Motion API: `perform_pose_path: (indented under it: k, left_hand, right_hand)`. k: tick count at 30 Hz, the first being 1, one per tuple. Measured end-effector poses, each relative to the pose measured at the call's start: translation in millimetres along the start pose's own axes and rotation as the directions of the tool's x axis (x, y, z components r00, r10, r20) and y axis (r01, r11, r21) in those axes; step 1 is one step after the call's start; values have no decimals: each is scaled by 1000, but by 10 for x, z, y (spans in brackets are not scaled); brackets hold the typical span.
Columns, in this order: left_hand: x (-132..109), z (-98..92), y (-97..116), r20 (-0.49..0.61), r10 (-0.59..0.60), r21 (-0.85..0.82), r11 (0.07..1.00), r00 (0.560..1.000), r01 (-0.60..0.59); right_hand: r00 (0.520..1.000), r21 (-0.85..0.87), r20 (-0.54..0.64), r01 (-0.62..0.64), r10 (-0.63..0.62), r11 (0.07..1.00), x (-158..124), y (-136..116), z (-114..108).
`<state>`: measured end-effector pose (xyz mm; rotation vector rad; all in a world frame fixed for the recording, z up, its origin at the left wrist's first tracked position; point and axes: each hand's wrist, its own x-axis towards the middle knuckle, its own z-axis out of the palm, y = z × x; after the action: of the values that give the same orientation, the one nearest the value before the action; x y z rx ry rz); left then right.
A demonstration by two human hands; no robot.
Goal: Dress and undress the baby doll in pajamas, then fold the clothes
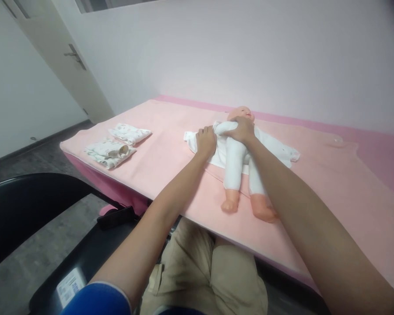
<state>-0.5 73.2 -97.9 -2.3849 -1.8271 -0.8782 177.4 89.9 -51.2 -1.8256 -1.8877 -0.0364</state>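
Note:
A baby doll in white clothes lies on its back on a pink-covered table, head toward the wall, bare feet toward me. Under it is spread a white garment. My left hand is closed on the garment's sleeve at the doll's left side. Across the doll's upper body, my right hand grips the doll's white-sleeved arm just below the head.
Two folded white patterned cloths lie at the table's far left corner. A black chair stands at my left, a dark object beside the table edge. A white wall and a door stand behind.

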Motion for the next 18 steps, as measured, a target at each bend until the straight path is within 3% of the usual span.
perform_pose_path:
  k: [8,12,18]
  left_hand:
    - [35,35,-39,51,-93,-80,992,994,97]
    - [63,45,-73,111,-170,-115,976,979,182]
    - [67,74,-70,104,-152,-64,985,983,159]
  right_hand:
    - [986,323,-54,-134,160,937,-81,238,-163]
    - [968,549,-109,-131,226,826,-133,467,-263]
    - [949,710,-140,-102,283,697,-274,816,-424]
